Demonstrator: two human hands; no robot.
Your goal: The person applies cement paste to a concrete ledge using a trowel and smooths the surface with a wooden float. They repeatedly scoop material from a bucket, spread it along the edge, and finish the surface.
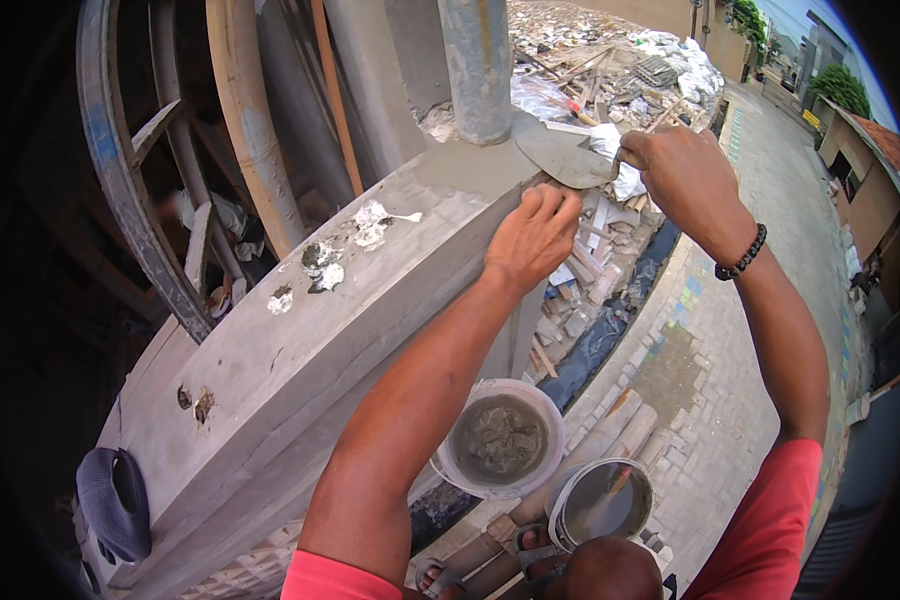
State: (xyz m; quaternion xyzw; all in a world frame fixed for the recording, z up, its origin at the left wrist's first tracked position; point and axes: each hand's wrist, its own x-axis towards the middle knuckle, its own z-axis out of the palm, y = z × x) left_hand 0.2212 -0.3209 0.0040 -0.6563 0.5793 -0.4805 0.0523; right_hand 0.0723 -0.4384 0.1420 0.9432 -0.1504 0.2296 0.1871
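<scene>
Plainly closed on a mostly hidden grip: right hand (pixel 688 185), fingers bent round the handle end of a thin, grey, round-bladed metal trowel (pixel 568 163). Blade lying low over the end of a long, grey, cement-rendered ledge (pixel 300 335), near a grey cylindrical post (pixel 477 75); full contact hard to judge. Left hand (pixel 536 235) curled, knuckles up, at the ledge's outer edge, just below the blade; palm hidden, so cannot tell whether pressing, pinching or empty. On handling: trowel probably light, stiff overall, perhaps springy toward the thin rim, hardly fragile, likely slick wherever smeared. Best taken by the grip, near the neck, fingertips clear of the edge. Beside the blade, a smooth, darker grey patch of damp mortar (pixel 470 165), likely soft and easily dented by a stray knuckle. Farther along, white-and-dark splatters (pixel 322 266) on the same top. Below, a round, whitish plastic bucket (pixel 497 491) of thick grey mix (pixel 500 440), surely heavy, better lifted by rim than wall. Close by, a second round bucket (pixel 558 507) of grey liquid.
</scene>
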